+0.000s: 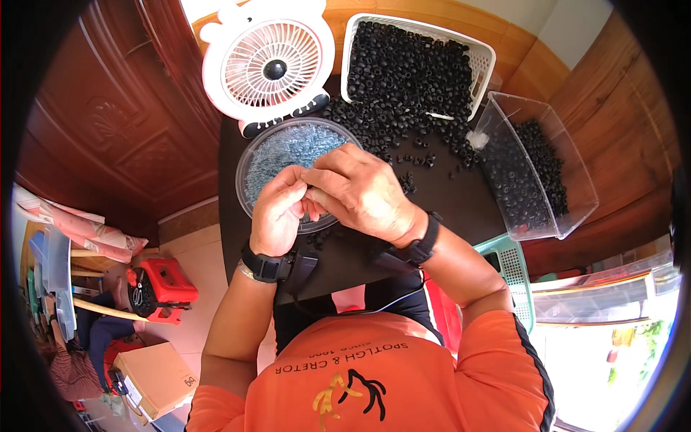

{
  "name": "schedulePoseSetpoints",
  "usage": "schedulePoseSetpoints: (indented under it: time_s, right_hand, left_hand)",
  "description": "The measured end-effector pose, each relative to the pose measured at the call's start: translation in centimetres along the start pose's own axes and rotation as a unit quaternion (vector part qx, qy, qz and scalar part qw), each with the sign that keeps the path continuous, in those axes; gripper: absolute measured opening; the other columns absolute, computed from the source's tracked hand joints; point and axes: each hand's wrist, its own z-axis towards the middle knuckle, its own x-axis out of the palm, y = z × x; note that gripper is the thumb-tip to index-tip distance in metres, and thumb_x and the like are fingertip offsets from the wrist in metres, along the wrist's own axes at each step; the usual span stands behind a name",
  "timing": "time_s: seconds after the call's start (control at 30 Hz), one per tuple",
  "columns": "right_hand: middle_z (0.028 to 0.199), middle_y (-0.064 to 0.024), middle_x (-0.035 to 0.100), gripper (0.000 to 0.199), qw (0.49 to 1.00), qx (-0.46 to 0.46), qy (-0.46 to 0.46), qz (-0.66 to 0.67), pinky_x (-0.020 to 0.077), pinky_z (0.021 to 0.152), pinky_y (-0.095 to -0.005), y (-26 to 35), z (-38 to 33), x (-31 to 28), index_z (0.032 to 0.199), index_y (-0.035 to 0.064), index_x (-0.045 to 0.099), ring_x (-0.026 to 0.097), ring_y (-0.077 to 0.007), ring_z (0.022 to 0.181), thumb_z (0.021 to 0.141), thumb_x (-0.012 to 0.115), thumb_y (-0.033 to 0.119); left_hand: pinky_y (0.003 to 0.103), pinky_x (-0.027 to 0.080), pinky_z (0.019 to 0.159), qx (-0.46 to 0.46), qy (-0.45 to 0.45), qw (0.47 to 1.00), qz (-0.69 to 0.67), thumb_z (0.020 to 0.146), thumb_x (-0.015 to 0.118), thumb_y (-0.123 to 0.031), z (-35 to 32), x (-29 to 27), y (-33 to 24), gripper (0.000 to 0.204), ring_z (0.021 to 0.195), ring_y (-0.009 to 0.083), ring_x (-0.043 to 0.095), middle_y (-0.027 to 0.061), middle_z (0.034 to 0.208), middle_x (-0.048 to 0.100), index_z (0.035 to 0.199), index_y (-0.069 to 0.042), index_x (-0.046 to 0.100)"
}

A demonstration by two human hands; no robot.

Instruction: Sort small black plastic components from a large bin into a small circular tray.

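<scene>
Hands meet over round tray of bluish pieces.

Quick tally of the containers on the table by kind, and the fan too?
White slotted basket of black rings: 1
Clear rectangular bin of black rings: 1
Round clear dish of small bluish pieces: 1
White desk fan: 1
Total: 4

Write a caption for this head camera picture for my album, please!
Two hands, left hand and right hand, meet over a round dish of blue bits beside black rings.
</scene>
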Motion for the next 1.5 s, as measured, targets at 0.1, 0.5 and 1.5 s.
schedulePoseSetpoints:
  time_s: [0.1, 0.5, 1.5]
  right_hand:
    - [0.079, -0.0055, 0.06, 0.018, 0.999, 0.005, 0.045, -0.019, 0.0506, 0.068, -0.0348, -0.6, -0.3, -2.7, 0.086, 0.0077, 0.066, 0.059, -0.0251, 0.075, 0.069, 0.072, 0.012]
    - [0.077, -0.0117, 0.063, 0.016, 0.892, 0.409, 0.115, -0.155, 0.0492, 0.066, -0.0354, -8.4, -11.3, -11.4, 0.087, 0.0039, 0.066, 0.062, -0.0273, 0.073, 0.074, 0.068, 0.014]
    - [0.089, -0.0037, 0.066, 0.015, 0.781, 0.426, 0.104, 0.444, 0.0474, 0.074, -0.024, -3.7, -0.7, -2.6, 0.1, 0.001, 0.064, 0.058, -0.009, 0.078, 0.091, 0.061, 0.012]
  left_hand:
    - [0.025, 0.043, 0.064, -0.015, -0.045, 0.999, -0.02, 0.093, 0.047, -0.021, -0.3, 0.2, 0.1, 0.021, 0.07, 0.0149, 0.056, 0.0063, 0.082, 0.057, 0.096, -0.001, 0.052]
    - [0.026, 0.042, 0.063, 0.017, -0.035, 0.998, -0.048, 0.091, 0.045, -0.019, -0.3, 0.3, -0.1, 0.018, 0.07, 0.0166, 0.056, 0.0066, 0.079, 0.056, 0.092, -0.003, 0.051]
    - [0.024, 0.045, 0.062, -0.036, -0.012, 0.999, -0.024, 0.093, 0.049, -0.019, -0.5, 0.3, 0.4, 0.021, 0.072, 0.0143, 0.058, 0.0057, 0.086, 0.059, 0.104, -0.002, 0.055]
